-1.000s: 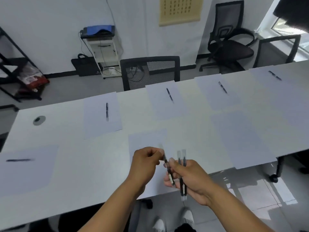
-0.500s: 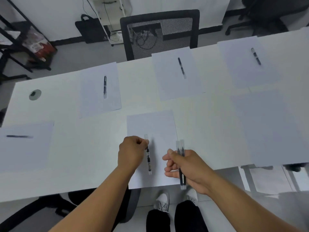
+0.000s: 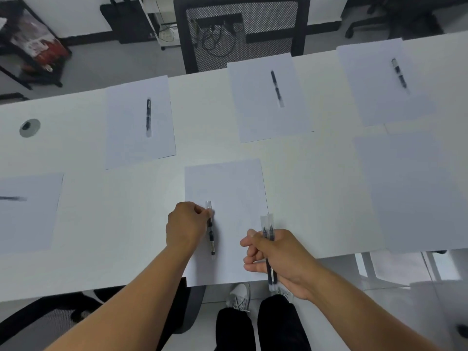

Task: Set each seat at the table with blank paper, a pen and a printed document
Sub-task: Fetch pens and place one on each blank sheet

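Observation:
A blank sheet (image 3: 228,188) lies at the near edge of the white table (image 3: 316,186) in front of me. My left hand (image 3: 186,228) pinches a clear black-ink pen (image 3: 211,236) near its cap, low over that sheet's left half. My right hand (image 3: 276,254) grips two more pens (image 3: 268,226) upright in its fist at the sheet's right edge. Three far sheets each carry a pen: left (image 3: 148,117), middle (image 3: 276,88), right (image 3: 398,73). A sheet at the near left (image 3: 30,211) carries a pen too. The near right sheet (image 3: 410,191) is bare.
A black mesh chair (image 3: 240,29) stands behind the far side of the table. A round cable grommet (image 3: 30,127) sits in the tabletop at the left. A chair seat (image 3: 50,315) is under the near edge, by my legs.
My left hand has taken one pen out of the bunch in my right hand and lowered it toward the near sheet. My view has tilted down onto the table.

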The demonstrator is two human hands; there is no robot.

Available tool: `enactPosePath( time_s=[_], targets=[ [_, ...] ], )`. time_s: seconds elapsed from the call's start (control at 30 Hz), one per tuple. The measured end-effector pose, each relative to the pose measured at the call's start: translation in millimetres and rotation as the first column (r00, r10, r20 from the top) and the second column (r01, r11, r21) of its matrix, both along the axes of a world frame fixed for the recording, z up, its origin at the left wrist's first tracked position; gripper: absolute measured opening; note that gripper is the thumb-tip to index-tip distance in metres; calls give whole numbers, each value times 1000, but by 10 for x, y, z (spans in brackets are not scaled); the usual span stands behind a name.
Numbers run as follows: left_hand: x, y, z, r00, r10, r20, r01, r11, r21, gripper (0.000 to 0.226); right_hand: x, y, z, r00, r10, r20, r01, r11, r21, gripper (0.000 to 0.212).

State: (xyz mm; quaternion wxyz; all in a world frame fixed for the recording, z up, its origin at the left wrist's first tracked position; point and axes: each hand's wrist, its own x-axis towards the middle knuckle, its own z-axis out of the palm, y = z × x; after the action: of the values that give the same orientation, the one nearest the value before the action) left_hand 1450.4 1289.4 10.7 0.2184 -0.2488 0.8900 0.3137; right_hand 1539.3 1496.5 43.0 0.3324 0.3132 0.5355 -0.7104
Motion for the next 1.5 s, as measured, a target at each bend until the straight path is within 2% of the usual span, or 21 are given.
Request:
enactPosePath(
  time_s=[0.47,0.67,0.9,1.17,1.27,1.4,1.5],
  targets=[
    [38,-60,17,999,-8,32,7,999,53,39,-150,-133,88,999,-18,-48,18,1000,8,36],
    [7,-113,86,999,-19,40,18,999,32,49,-149,-152,121,998,-20,-56,21,1000,16,36],
    [-24,-214,233,999,-44,16,44,999,-2,36,-176,-197,315,995,-35,-92,36,999,9,36],
    [-124,-93,695,991,-91,-95,98,993,63,49,-237,-197,752,982,-33,-184,42,998,44,40],
    [-158,41,904,986,-94,-140,110,988,111,39,-212,-156,934,976,-44,-212,60,996,71,52],
    [-142,225,1126,968,-133,-211,167,974,153,37,-130,-102,1157,970,-25,-243,59,989,132,37],
    [-63,365,1285,953,-161,-258,210,962,176,33,-22,-53,1235,968,-21,-252,68,981,180,33]
  ],
)
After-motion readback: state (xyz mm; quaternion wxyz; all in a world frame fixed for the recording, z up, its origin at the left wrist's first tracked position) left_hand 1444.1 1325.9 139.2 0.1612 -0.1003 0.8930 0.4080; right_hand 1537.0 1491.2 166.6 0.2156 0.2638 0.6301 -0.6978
